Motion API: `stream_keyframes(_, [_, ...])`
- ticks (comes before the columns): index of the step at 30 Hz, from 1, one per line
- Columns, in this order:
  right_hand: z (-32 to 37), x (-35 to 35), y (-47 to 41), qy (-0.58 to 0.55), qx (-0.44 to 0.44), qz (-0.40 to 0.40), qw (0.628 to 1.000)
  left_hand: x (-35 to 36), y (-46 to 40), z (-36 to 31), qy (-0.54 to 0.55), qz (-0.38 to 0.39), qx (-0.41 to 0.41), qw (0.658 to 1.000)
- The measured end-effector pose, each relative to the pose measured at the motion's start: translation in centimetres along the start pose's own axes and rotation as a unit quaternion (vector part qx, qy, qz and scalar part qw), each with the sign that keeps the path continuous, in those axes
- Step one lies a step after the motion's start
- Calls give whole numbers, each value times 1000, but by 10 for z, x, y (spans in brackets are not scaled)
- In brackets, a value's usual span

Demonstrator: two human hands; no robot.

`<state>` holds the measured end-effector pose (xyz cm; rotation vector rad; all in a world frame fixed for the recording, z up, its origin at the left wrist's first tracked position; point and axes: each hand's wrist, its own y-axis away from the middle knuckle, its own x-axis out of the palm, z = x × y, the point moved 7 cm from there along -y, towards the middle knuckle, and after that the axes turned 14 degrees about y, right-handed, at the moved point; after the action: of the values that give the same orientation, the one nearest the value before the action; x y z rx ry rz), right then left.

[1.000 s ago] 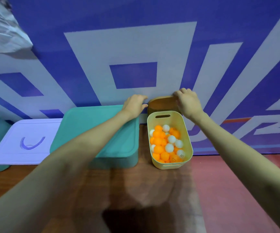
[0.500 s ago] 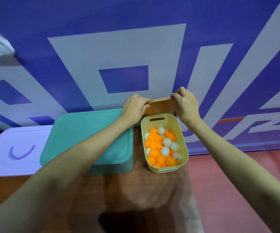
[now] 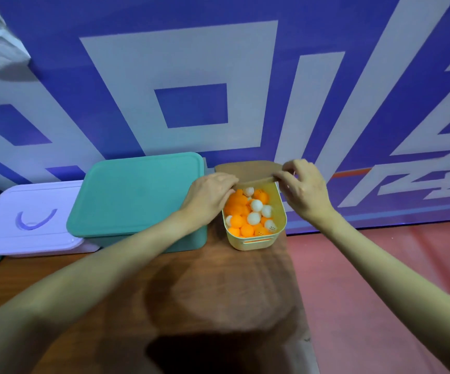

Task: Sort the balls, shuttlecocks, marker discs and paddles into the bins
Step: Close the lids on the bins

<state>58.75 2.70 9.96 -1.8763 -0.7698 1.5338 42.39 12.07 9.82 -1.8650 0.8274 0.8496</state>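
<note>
Hands meet over a yellow bin [image 3: 254, 240] of orange and white balls [image 3: 249, 211] on a wooden table [image 3: 164, 279], each gripping one end of a brown lid [image 3: 248, 171] held over the bin's far end. The left hand [image 3: 209, 197] curls its fingers under the lid's left edge, knuckles up; the right hand [image 3: 303, 188] pinches the right edge between thumb and bent fingers. The lid covers only the far part of the bin (its near part lies open, balls heaped to just below the rim). Just to the left stands a teal bin [image 3: 137, 198] with its lid on, close beside the yellow one, and farther left a lilac bin [image 3: 26, 220], also lidded, with a curved handle mark on top. Behind them runs a blue and white banner [image 3: 191, 76]; red floor [image 3: 380, 292] lies to the right of the table.
</note>
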Motion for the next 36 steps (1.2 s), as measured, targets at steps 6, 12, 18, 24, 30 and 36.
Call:
stream_keyframes(6, [17, 37, 59, -54, -35, 215, 974, 58, 38, -2, -42, 164, -35, 985])
stream_keyframes(12, [22, 59, 100, -38, -11, 321, 946, 81, 52, 1, -74, 257, -51, 962])
stream_keyframes(18, [26, 63, 122, -52, -3, 366, 929, 94, 65, 4, -88, 255, 19, 963])
stream_keyframes(24, [30, 59, 127, -57, -15, 367, 929, 93, 74, 7, -35, 213, -48, 975])
stream_keyframes(30, [20, 58, 103, -125, 131, 349, 919, 101, 65, 25, 33, 220, -254, 941])
stream_keyframes(36, [18, 90, 104, -227, 308, 400, 833, 111, 70, 28, 111, 181, -353, 911])
